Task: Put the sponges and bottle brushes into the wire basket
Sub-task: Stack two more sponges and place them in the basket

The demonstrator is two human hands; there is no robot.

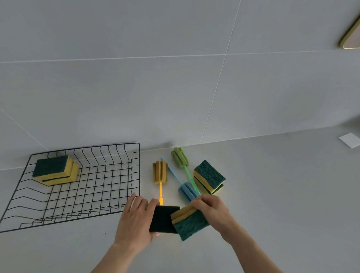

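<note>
A black wire basket (103,195) lies on the grey counter at the left, with a stack of yellow-and-green sponges (55,170) in its far left corner. My left hand (135,218) grips a sponge with its dark green side up (164,218), just right of the basket's near corner. My right hand (211,211) holds two tilted yellow-and-green sponges (189,223) against it. Beyond my hands lie three bottle brushes: yellow (160,173), blue (186,190) and green (180,157). A stack of two more sponges (209,177) sits right of the brushes.
A tiled wall rises right behind the basket and brushes. A white square piece (351,140) lies on the counter at the far right. A gold-rimmed object (356,30) hangs on the wall at the upper right.
</note>
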